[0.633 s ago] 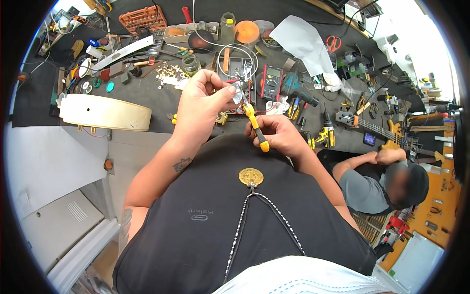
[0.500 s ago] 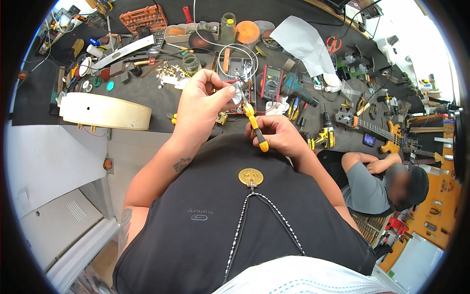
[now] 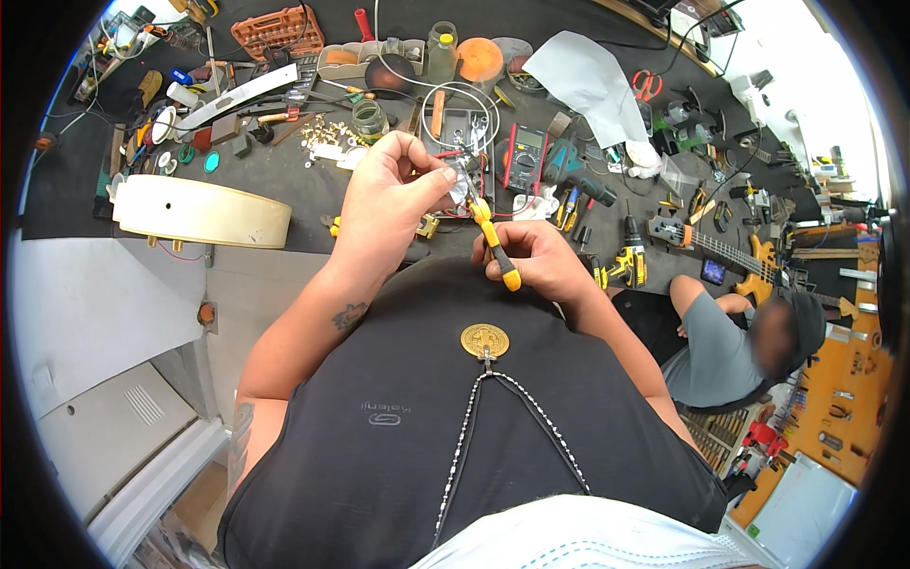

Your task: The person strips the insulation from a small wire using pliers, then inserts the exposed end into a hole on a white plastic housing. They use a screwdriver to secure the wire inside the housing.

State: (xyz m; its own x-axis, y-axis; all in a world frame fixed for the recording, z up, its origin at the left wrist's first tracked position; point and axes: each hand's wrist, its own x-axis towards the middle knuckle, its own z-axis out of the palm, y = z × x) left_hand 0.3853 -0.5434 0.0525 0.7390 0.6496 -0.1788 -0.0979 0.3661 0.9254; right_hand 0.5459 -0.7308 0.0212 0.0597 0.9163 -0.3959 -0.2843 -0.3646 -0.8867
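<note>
Between the thumb and bent index finger of my left hand (image 3: 387, 199), held over the bench's near edge, is a small silvery piece (image 3: 459, 192). I cannot make out its exact kind. My right hand (image 3: 542, 258) is closed on the lower end of yellow-and-black handled pliers (image 3: 488, 228). Their metal jaws point up and away, reaching the silvery piece; whether they grip it is too small to tell. Just beyond the jaws lies a grey tray (image 3: 483, 180) of small parts.
A red multimeter (image 3: 524, 156), a yellow drill (image 3: 630, 254) and screwdrivers (image 3: 569, 209) lie to the right. A cream drum-shaped body (image 3: 204, 213) stands left. Small brass parts (image 3: 324, 135) and a glass jar (image 3: 370, 120) are beyond my left hand. Another person (image 3: 720, 346) sits at right, near a guitar (image 3: 754, 261).
My hands, the pliers and the silvery piece stay almost in place. The person at the right has shifted their arm and head.
</note>
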